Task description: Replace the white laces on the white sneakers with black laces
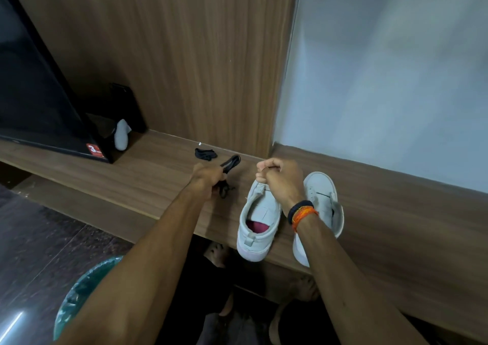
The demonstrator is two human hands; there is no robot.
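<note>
While left hand [204, 179] gripped bundled black lace [229, 165] ready for threading, right hand [280, 182] curled over left sneaker [257, 219] tongue, likely steadying it. Right sneaker [320, 199] beside, second black lace [206, 153] waiting on wooden shelf [148, 170].

wooden shelf [163, 175] bare at 9 o'clock of the left hand [207, 179], open passage there. at 12 o'clock a small black lace bundle [206, 154], then the wood back panel [184, 54] closes off. at 10 o'clock a dark tv [39, 94] blocks. at 3 o'clock two white sneakers [260, 215] stand close together, heels overhanging the shelf edge.
</note>
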